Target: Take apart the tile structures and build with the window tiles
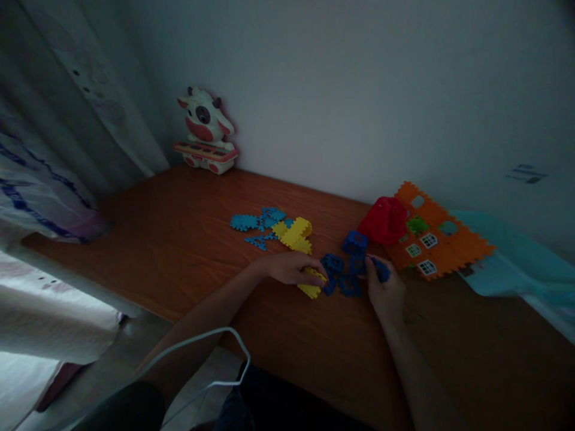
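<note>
My left hand [296, 269] is closed over yellow interlocking toy pieces [311, 291] near the middle of the table. Its fingers curl round them, with part of the yellow sticking out below. My right hand [385, 290] grips a dark blue interlocking piece [381, 269] between thumb and fingers. Several more dark blue pieces [349, 286] lie between the two hands, and a blue cube-like piece [354, 242] sits just behind them. Beyond the left hand is a small heap of yellow pieces [296, 233], touching a group of light blue pieces [245, 222].
A red bag-like item [387, 220] lies against an orange jigsaw-edged panel [442, 236] with small windows. Turquoise plastic [485, 269] spreads at the right. A cow toy with a keyboard [206, 134] stands at the back left. A plastic bag [45, 191] rests on the left edge; a white cable [193, 341] hangs in front.
</note>
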Demonstrator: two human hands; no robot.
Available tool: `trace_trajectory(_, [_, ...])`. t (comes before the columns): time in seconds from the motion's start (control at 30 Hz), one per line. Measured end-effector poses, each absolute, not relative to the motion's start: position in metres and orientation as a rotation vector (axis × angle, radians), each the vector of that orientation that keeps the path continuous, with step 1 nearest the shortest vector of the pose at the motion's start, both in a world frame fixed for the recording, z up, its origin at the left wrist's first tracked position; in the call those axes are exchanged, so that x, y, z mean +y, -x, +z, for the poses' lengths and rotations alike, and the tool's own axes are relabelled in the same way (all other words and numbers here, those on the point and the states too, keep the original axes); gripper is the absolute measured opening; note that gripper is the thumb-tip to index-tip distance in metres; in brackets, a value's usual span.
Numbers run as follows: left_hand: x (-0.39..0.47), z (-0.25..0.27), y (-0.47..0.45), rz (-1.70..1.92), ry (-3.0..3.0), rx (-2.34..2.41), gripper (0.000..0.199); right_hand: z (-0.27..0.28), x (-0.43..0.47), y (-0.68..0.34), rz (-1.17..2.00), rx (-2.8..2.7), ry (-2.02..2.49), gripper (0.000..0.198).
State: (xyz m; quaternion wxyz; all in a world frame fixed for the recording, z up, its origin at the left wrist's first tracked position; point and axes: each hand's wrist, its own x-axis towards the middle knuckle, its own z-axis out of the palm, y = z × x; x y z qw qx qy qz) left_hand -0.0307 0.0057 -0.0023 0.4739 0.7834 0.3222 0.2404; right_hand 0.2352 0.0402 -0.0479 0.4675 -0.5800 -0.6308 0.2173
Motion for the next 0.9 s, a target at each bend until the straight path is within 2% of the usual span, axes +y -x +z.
trace_trajectory(0.23, [0.019,-0.014,0.034,0.771,-1.678,0.906,0.036,-0.054,0.046,-0.238,0.498,-1.649,1.403,0.051])
trace_trajectory(0.4, [0.025,-0.022,0.027,1.065,-1.154,0.900,0.040,-0.062,0.054,-0.238,0.344,-1.751,1.360,0.059])
trace_trajectory(0.53, [0.024,-0.023,0.016,1.172,-0.672,0.767,0.031,-0.062,0.051,-0.238,0.200,-1.913,1.282,0.064])
trace_trajectory(0.7, [0.015,-0.028,-0.008,1.240,-0.395,0.685,0.017,-0.054,0.034,-0.230,0.090,-2.103,1.037,0.046])
trace_trajectory(0.9, [0.005,-0.050,-0.038,1.288,-0.496,0.643,0.038,-0.057,0.027,-0.217,0.280,-2.085,1.073,0.048])
